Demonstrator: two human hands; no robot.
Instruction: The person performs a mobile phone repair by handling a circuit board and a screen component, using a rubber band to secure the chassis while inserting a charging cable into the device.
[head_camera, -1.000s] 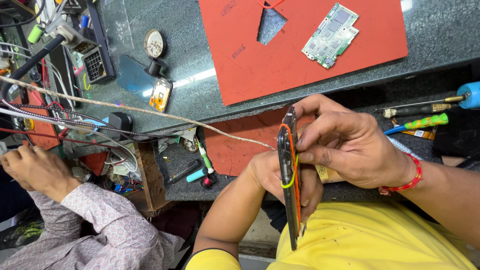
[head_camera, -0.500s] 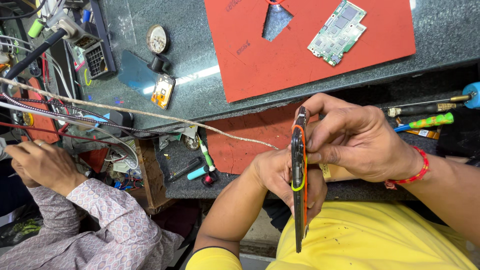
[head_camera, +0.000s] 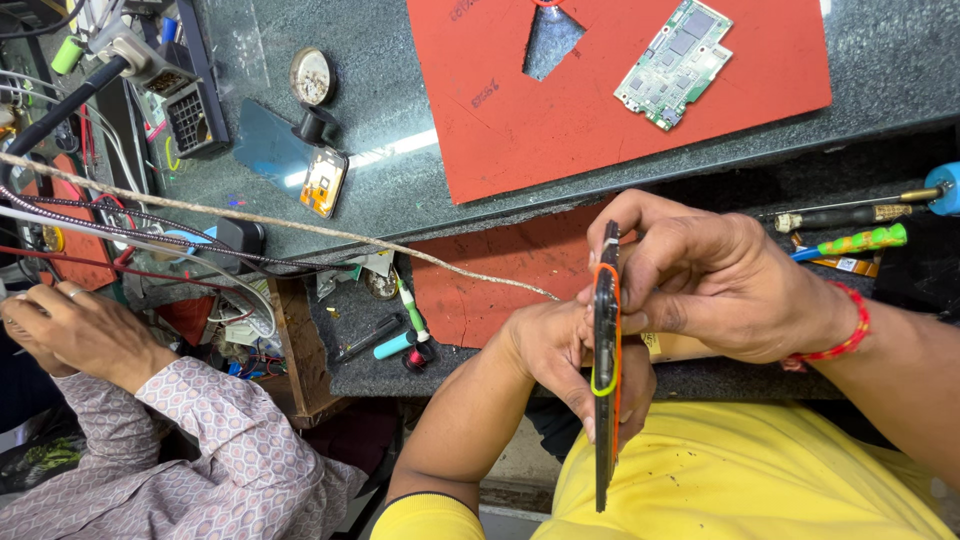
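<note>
Off to the far left, a co-worker's hand (head_camera: 75, 325) in a patterned sleeve rests at its own bench. Further right, my left hand (head_camera: 560, 355) cups the phone (head_camera: 605, 370) from behind, fingers wrapped around it, held edge-on above my lap. I judge a firm, steady grip and light pressure along the seam serve best. It looks thin and dark, with an orange and yellow-green band. My right hand (head_camera: 715, 285) pinches its upper edge; beyond lies the circuit board (head_camera: 672, 62).
</note>
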